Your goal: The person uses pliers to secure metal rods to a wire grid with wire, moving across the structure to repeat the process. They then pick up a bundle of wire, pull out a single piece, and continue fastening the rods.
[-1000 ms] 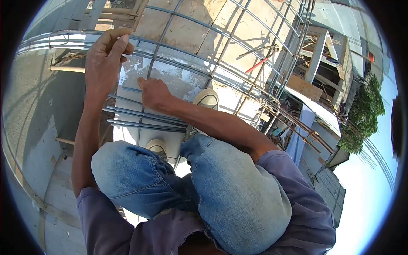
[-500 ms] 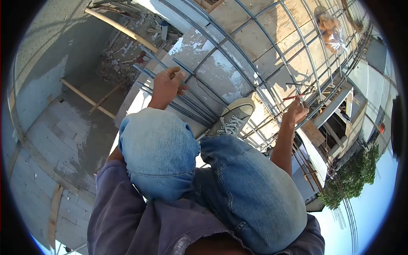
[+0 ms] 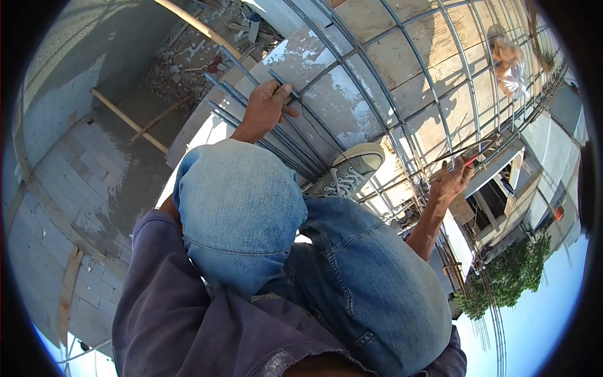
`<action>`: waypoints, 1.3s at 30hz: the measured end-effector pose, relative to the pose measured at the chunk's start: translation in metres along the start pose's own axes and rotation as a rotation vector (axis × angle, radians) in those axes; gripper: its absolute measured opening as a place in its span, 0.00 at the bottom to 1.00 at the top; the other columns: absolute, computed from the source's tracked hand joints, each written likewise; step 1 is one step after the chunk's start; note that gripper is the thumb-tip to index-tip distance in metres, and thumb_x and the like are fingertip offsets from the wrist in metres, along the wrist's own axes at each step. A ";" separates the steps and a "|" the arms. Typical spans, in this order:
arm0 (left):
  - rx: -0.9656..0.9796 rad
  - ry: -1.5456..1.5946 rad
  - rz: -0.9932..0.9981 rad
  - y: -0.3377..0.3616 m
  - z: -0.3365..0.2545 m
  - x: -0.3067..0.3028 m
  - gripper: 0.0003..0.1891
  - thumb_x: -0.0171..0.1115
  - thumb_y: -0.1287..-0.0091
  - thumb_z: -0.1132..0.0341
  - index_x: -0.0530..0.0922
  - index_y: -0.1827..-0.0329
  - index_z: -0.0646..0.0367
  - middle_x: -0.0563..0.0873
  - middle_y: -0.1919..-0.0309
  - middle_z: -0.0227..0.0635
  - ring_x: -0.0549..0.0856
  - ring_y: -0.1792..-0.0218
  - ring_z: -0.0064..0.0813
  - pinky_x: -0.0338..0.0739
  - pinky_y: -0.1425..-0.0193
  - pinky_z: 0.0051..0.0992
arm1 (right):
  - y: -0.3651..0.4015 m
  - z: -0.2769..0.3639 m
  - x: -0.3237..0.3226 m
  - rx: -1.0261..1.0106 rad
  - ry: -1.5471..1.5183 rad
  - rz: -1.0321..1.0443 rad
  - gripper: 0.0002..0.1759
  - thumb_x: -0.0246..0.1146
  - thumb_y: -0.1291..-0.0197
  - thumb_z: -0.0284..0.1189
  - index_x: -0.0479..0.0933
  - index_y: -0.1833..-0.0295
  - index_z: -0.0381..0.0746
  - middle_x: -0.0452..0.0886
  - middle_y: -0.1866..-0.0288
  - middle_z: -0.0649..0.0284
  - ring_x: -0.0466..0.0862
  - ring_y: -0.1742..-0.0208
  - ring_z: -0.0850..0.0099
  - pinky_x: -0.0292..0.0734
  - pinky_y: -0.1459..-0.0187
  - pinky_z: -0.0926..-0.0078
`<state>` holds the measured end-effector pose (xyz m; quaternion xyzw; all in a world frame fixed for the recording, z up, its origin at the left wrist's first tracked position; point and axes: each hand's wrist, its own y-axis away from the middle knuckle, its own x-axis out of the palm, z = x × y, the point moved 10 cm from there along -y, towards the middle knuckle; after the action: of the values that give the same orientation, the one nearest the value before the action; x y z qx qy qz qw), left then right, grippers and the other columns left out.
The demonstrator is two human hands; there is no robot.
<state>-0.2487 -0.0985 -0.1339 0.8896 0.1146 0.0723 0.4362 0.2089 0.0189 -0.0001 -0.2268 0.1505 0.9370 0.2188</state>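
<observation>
My left hand (image 3: 265,113) is closed around a steel reinforcing bar (image 3: 309,108) near its free end, thumb on top. More parallel bars (image 3: 276,148) run beneath and beside that hand, over a grey concrete surface. At the right, my right hand (image 3: 448,183) grips a slim red-handled hook (image 3: 471,161) with a thin bent metal part; its exact tip is hard to make out. This hand is beside the edge of the rebar mesh (image 3: 433,91). A canvas shoe (image 3: 352,168) rests between the hands, by the bars.
Boards lie beneath the mesh, where a clear plastic bag (image 3: 515,78) with brownish contents sits. To the left, the level drops to a lower floor (image 3: 125,182) with wooden poles (image 3: 129,119) and rubble (image 3: 182,60). Lower right are buildings and a tree (image 3: 509,276).
My right hand has turned, and the red-handled hook now points the other way, toward the right. My left hand stays on the bar. The whole view has shifted slightly.
</observation>
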 end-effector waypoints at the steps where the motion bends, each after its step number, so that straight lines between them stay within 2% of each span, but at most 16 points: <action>1: 0.006 0.002 0.014 0.001 -0.002 0.001 0.17 0.53 0.25 0.61 0.77 0.47 0.68 0.83 0.65 0.36 0.88 0.69 0.25 0.70 0.78 0.17 | 0.006 0.006 0.009 0.075 -0.144 0.108 0.15 0.55 0.38 0.23 0.69 0.45 0.43 0.71 0.46 0.58 0.75 0.45 0.60 0.74 0.44 0.49; 2: 0.007 0.017 0.008 0.002 -0.001 0.000 0.17 0.53 0.25 0.61 0.77 0.47 0.68 0.83 0.65 0.36 0.88 0.69 0.25 0.70 0.78 0.17 | 0.013 0.019 0.011 0.066 -0.138 0.120 0.15 0.55 0.38 0.23 0.69 0.45 0.43 0.71 0.46 0.58 0.75 0.45 0.60 0.74 0.44 0.49; 4: 0.026 0.012 0.027 0.000 0.001 0.001 0.16 0.54 0.26 0.61 0.77 0.47 0.66 0.83 0.65 0.35 0.86 0.73 0.22 0.70 0.77 0.17 | 0.059 0.070 0.077 0.179 -0.630 0.537 0.20 0.55 0.41 0.20 0.68 0.43 0.44 0.66 0.35 0.53 0.70 0.34 0.47 0.69 0.38 0.37; 6: 0.014 0.014 0.016 -0.002 0.004 0.001 0.15 0.55 0.26 0.62 0.77 0.47 0.66 0.83 0.64 0.35 0.84 0.74 0.21 0.70 0.76 0.18 | 0.079 0.087 0.111 0.291 -0.716 0.689 0.22 0.55 0.44 0.18 0.68 0.42 0.44 0.63 0.31 0.51 0.65 0.30 0.40 0.65 0.36 0.30; 8: 0.003 0.008 0.012 0.001 0.004 0.000 0.15 0.55 0.27 0.63 0.77 0.46 0.66 0.84 0.63 0.35 0.82 0.76 0.20 0.71 0.75 0.19 | 0.085 0.092 0.137 0.254 -0.675 0.854 0.18 0.56 0.39 0.20 0.69 0.43 0.44 0.68 0.36 0.54 0.71 0.34 0.48 0.72 0.40 0.39; 10: 0.037 -0.023 0.077 0.002 -0.005 0.001 0.14 0.57 0.28 0.65 0.77 0.47 0.66 0.84 0.62 0.36 0.81 0.76 0.19 0.72 0.73 0.21 | 0.095 0.103 0.155 0.229 -0.425 0.948 0.14 0.56 0.36 0.23 0.69 0.45 0.43 0.74 0.43 0.57 0.76 0.37 0.57 0.77 0.44 0.50; 12: 0.061 -0.001 0.135 0.003 -0.005 -0.001 0.14 0.57 0.29 0.67 0.77 0.47 0.67 0.85 0.61 0.36 0.81 0.75 0.19 0.73 0.73 0.20 | 0.105 0.114 0.166 0.067 0.095 1.099 0.10 0.54 0.33 0.25 0.70 0.47 0.42 0.78 0.51 0.61 0.81 0.43 0.64 0.78 0.48 0.61; 13: 0.085 0.014 0.190 0.001 -0.005 0.001 0.13 0.58 0.31 0.68 0.77 0.47 0.67 0.85 0.61 0.37 0.81 0.75 0.19 0.74 0.74 0.20 | 0.113 0.127 0.175 -0.014 0.337 1.139 0.13 0.58 0.38 0.27 0.73 0.49 0.36 0.78 0.60 0.64 0.79 0.54 0.77 0.75 0.51 0.74; 14: 0.091 0.029 0.188 -0.001 -0.002 0.001 0.13 0.58 0.31 0.68 0.77 0.47 0.67 0.85 0.61 0.37 0.81 0.75 0.19 0.74 0.74 0.20 | 0.126 0.142 0.186 -0.275 0.603 1.263 0.12 0.54 0.39 0.22 0.72 0.49 0.37 0.81 0.58 0.61 0.82 0.60 0.69 0.76 0.55 0.69; 16: 0.129 0.012 0.155 -0.006 -0.002 0.000 0.13 0.59 0.32 0.70 0.77 0.48 0.69 0.86 0.59 0.39 0.81 0.75 0.20 0.76 0.75 0.20 | 0.150 0.144 0.202 -0.533 0.844 1.399 0.15 0.53 0.45 0.20 0.72 0.50 0.35 0.81 0.60 0.55 0.79 0.64 0.66 0.74 0.59 0.67; 18: 0.153 -0.005 0.135 -0.008 -0.002 0.000 0.12 0.59 0.32 0.70 0.77 0.51 0.69 0.86 0.61 0.41 0.82 0.77 0.23 0.77 0.75 0.23 | 0.168 0.139 0.215 -0.635 0.875 1.558 0.15 0.52 0.49 0.18 0.70 0.53 0.34 0.78 0.66 0.49 0.79 0.66 0.56 0.72 0.62 0.59; 24: 0.185 0.042 0.110 -0.011 0.001 -0.003 0.11 0.60 0.34 0.73 0.77 0.51 0.70 0.87 0.60 0.43 0.81 0.79 0.22 0.77 0.77 0.22 | 0.177 0.113 0.248 -0.661 1.062 1.639 0.14 0.54 0.48 0.18 0.70 0.53 0.34 0.77 0.67 0.47 0.79 0.65 0.52 0.71 0.62 0.56; 26: 0.181 0.036 0.114 -0.011 0.005 0.000 0.11 0.60 0.34 0.73 0.77 0.52 0.70 0.87 0.61 0.43 0.82 0.79 0.22 0.77 0.77 0.22 | 0.178 0.109 0.254 -0.398 1.270 1.631 0.13 0.53 0.46 0.18 0.70 0.53 0.35 0.78 0.67 0.48 0.80 0.64 0.52 0.72 0.61 0.57; 27: 0.192 0.034 0.097 -0.012 0.005 -0.001 0.10 0.60 0.34 0.73 0.77 0.53 0.71 0.87 0.61 0.43 0.82 0.79 0.22 0.77 0.77 0.23 | 0.183 0.115 0.260 -0.513 1.240 1.643 0.13 0.52 0.45 0.19 0.70 0.53 0.35 0.79 0.67 0.50 0.80 0.64 0.53 0.72 0.61 0.58; 31: 0.201 -0.008 0.083 -0.014 0.005 -0.001 0.09 0.59 0.34 0.73 0.78 0.55 0.71 0.87 0.64 0.43 0.82 0.81 0.23 0.77 0.78 0.24 | 0.182 0.118 0.259 -0.443 1.328 1.642 0.13 0.52 0.45 0.21 0.71 0.52 0.36 0.79 0.67 0.52 0.81 0.65 0.58 0.73 0.61 0.58; 39: 0.223 -0.025 0.084 -0.013 0.003 -0.002 0.07 0.60 0.34 0.73 0.78 0.59 0.70 0.86 0.70 0.41 0.82 0.82 0.24 0.77 0.78 0.25 | 0.196 0.124 0.274 -0.534 1.486 1.630 0.16 0.52 0.44 0.18 0.72 0.49 0.34 0.79 0.64 0.46 0.82 0.62 0.54 0.74 0.61 0.55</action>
<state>-0.2516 -0.0939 -0.1463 0.9374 0.0789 0.0664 0.3326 -0.1492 -0.0084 0.0065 -0.6007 0.1412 0.4356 -0.6554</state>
